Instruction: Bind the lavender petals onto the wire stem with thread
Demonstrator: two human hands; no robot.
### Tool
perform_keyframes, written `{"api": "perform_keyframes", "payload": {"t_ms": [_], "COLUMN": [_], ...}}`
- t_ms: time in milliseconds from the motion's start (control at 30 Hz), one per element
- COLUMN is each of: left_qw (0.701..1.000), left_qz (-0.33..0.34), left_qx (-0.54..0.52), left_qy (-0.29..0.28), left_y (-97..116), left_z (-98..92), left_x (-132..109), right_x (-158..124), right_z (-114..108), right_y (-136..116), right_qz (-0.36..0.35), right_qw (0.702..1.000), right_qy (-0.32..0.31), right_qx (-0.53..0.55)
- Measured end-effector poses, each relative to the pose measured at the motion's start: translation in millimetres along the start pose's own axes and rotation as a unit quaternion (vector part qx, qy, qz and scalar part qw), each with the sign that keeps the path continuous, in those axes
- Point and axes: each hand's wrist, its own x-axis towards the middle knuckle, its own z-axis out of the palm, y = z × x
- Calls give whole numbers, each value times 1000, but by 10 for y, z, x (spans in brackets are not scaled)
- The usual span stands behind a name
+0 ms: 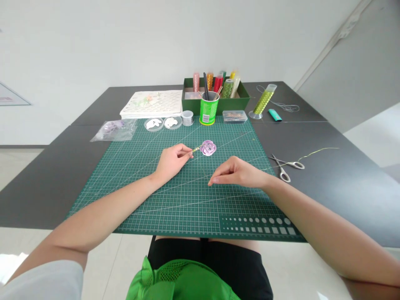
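Note:
My left hand point(175, 161) pinches the thin green stem point(196, 148) of a purple artificial flower point(208, 148) above the cutting mat. The layered round bloom points to the right, away from the fingertips. To the right and nearer to me, my right hand point(233, 172) is closed, thumb and fingertips together, just over the mat. Whether anything lies between those fingers cannot be made out. A fine yellow-green thread point(315, 152) stretches across the table past the scissors point(284, 166), to the right of my right wrist.
The green cutting mat point(150, 200) covers the table's middle. Behind it stand a green can of sticks point(208, 110), a box of thread spools point(215, 104), a clear case point(235, 116) and small dishes point(154, 124). A plastic bag point(114, 130) lies left; a green spool point(263, 102) leans right.

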Motion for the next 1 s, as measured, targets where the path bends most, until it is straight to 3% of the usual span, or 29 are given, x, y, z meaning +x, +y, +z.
{"api": "perform_keyframes", "payload": {"t_ms": [133, 233, 500, 700, 867, 1000], "left_qw": [999, 992, 937, 914, 899, 891], "left_qz": [21, 59, 192, 263, 344, 367], "left_qx": [22, 103, 268, 272, 242, 245], "left_qy": [-27, -45, -117, -149, -119, -107], "left_y": [-38, -26, 85, 104, 76, 75], "left_z": [4, 3, 7, 55, 90, 100], "left_x": [9, -20, -174, -244, -265, -285], "right_x": [-51, -83, -117, -97, -28, 18], "right_z": [0, 7, 25, 20, -17, -47], "right_y": [-77, -133, -202, -66, 61, 117], "right_qz": [-23, -32, -50, -66, -79, -84], "right_qw": [999, 996, 979, 961, 946, 940], "right_qy": [18, 49, 158, 232, 277, 298], "right_qx": [38, 72, 119, 134, 148, 143]}}
